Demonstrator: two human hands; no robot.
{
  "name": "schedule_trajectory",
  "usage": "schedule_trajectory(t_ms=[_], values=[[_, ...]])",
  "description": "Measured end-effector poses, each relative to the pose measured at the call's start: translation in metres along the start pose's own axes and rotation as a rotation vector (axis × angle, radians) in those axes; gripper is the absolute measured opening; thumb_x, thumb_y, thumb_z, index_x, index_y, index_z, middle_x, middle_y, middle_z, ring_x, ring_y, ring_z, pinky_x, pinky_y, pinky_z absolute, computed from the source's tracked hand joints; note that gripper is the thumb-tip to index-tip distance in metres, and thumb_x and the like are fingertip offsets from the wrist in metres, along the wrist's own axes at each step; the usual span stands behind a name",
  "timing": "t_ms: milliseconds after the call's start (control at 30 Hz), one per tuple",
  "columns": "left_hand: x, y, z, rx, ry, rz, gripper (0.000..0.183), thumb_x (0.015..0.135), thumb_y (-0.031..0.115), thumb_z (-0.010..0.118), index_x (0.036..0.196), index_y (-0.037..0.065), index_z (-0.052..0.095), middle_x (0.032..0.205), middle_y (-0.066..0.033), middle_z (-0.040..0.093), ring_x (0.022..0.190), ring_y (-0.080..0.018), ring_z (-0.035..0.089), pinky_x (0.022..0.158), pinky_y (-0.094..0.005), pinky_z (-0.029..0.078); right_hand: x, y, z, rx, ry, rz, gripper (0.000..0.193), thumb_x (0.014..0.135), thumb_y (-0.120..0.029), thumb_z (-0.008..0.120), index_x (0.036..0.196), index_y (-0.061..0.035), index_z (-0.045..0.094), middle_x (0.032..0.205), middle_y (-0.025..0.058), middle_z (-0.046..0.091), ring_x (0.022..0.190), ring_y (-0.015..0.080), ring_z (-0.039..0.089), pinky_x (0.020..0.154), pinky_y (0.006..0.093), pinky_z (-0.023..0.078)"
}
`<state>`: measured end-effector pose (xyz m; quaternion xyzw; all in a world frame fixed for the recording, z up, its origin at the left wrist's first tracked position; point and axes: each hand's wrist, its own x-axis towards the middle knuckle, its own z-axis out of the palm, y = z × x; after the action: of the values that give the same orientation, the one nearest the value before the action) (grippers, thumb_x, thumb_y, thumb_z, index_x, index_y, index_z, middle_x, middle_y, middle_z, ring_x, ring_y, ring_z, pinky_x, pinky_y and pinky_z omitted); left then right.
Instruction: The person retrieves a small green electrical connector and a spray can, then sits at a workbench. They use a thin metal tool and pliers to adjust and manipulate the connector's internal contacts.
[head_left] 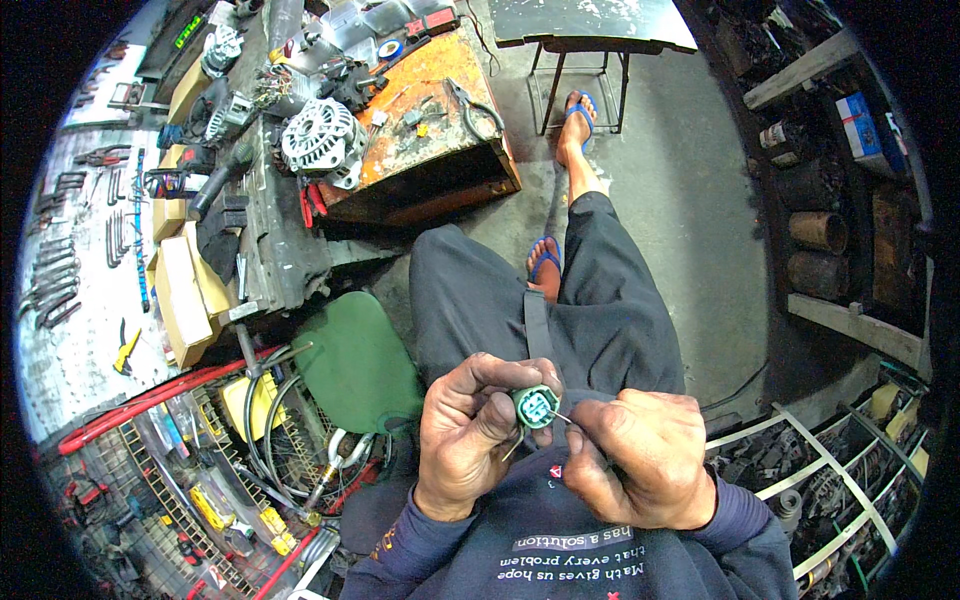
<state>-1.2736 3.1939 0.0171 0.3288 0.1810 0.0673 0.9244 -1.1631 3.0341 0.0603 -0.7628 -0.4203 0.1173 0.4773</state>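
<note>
Over my lap, my left hand [462, 435] is closed around a round green electrical connector [535, 404], pinched between thumb and fingers. Its pale blue inner face, with small cavities, is turned toward my right hand. A thin wire end sticks out below the connector, by the left fingers. My right hand [640, 455] is closed too, thumb against forefinger, on a thin metal pick [562, 416]. The pick's tip reaches the edge of the connector's face; whether it goes into a cavity I cannot tell. The rest of the pick is hidden in the right fingers.
An alternator [322, 140] sits on the bench beside an orange-topped box [440, 85] carrying pliers [472, 108] and small connectors. A green seat [355, 360] and a wire rack of tools [190, 490] are at left. Shelves with parts [820, 480] line the right.
</note>
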Motion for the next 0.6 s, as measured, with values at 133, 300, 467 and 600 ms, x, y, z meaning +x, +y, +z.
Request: schedule_trajectory(t_ms=[133,300,467,600], values=[[-0.002,0.006,0.003,0.052,0.045,-0.085,0.037,0.101,0.028,0.067,0.121,-0.004,0.064,0.114,-0.0178,0.071,0.086,-0.0149,0.07,0.074,-0.0252,0.059,0.001,0.01,0.002,0.095,-0.001,0.014,0.031,0.07,-0.014,0.08,0.098,-0.0026,0.07,0.065,0.0031,0.06,0.052,0.0211,0.059,0.048,0.0354,0.046],[-0.003,0.007,0.006,0.137,0.037,-0.065,0.043,0.1,0.03,0.068,0.126,-0.005,0.062,0.115,-0.0162,0.071,0.096,-0.0158,0.07,0.079,-0.026,0.059,0.006,0.008,0.007,0.079,0.078,-0.023,0.017,0.071,0.0,0.072,0.087,0.0013,0.069,0.058,0.0068,0.053,0.043,0.0225,0.052,0.043,0.0355,0.04],[-0.004,0.01,0.004,0.234,-0.034,-0.05,0.05,0.098,0.032,0.07,0.13,-0.005,0.061,0.116,-0.0152,0.071,0.1,-0.0171,0.069,0.081,-0.0275,0.058,0.004,0.009,0.005,0.114,0.06,-0.041,0.021,0.071,-0.003,0.073,0.091,0.0012,0.07,0.061,0.0058,0.057,0.046,0.0215,0.054,0.045,0.0352,0.042],[-0.006,0.008,0.003,0.211,-0.027,-0.077,0.054,0.097,0.037,0.069,0.131,-0.005,0.062,0.116,-0.0131,0.071,0.101,-0.0161,0.068,0.082,-0.0283,0.058,0.002,0.012,0.0,0.152,0.031,-0.046,0.031,0.071,-0.009,0.078,0.099,-0.0002,0.071,0.065,0.0041,0.061,0.051,0.0212,0.058,0.047,0.0355,0.045]])
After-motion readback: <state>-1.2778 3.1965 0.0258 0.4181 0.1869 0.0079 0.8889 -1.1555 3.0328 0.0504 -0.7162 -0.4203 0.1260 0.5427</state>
